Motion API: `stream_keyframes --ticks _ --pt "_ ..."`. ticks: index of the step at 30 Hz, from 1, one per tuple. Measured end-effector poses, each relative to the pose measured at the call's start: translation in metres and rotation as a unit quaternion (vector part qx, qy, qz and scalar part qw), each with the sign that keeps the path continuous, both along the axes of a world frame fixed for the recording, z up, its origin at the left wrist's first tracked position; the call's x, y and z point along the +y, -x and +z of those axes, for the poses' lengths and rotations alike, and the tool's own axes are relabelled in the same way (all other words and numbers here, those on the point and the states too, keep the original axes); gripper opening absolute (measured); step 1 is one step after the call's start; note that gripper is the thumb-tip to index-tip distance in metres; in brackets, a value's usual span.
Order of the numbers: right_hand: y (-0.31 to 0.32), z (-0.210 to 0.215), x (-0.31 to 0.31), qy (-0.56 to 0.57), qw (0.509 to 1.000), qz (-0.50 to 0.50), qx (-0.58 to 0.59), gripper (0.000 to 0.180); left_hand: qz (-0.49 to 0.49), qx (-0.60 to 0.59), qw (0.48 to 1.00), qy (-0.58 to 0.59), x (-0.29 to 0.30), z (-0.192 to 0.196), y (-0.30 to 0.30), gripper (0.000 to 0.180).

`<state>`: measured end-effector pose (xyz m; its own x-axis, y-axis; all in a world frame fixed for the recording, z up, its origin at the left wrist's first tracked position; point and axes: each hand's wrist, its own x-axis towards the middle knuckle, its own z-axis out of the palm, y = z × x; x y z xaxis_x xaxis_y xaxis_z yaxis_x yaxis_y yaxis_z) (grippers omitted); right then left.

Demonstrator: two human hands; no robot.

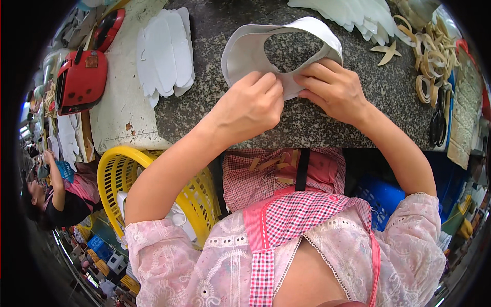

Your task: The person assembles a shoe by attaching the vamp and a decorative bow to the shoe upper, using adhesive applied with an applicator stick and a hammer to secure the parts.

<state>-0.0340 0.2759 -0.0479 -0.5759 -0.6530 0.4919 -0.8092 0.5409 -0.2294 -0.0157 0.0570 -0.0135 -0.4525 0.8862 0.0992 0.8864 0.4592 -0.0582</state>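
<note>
A white, curved piece like a shoe upper (240,48) is held up over the speckled dark stone worktop (204,117). It bends into a loop with a large opening, through which the stone shows. My left hand (254,102) pinches its near edge, fingers closed. My right hand (332,89) grips the same edge just to the right, thumb below and fingers curled over the rim. The two hands are a short gap apart. What lies between the left fingertips is partly hidden.
A stack of white cut pieces (166,51) lies left, with more white pieces (353,15) at the far right. Beige strips and rolls (424,87), beside black-handled scissors (438,123), line the right edge. A red machine (82,82), yellow basket (120,163) and another person (56,194) are left.
</note>
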Motion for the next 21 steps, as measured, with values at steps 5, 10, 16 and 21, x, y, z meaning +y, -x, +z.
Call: stream_keyframes --ticks 5,10,16,21 --pt "0.0 -0.002 0.027 -0.024 0.994 0.093 -0.046 0.038 0.042 -0.048 0.995 -0.077 -0.022 -0.013 -0.006 0.04" --pt "0.001 0.006 0.029 -0.097 0.987 0.116 -0.05 0.037 0.123 -0.152 0.98 -0.025 -0.027 -0.019 -0.021 0.057" --pt "-0.022 0.004 0.004 -0.096 0.995 0.029 0.008 0.038 0.201 -0.149 0.947 -0.201 -0.004 -0.027 -0.048 0.06" --pt "0.009 0.011 0.005 -0.112 0.988 0.109 0.016 0.039 0.137 -0.307 0.925 -0.177 -0.036 0.01 -0.03 0.042"
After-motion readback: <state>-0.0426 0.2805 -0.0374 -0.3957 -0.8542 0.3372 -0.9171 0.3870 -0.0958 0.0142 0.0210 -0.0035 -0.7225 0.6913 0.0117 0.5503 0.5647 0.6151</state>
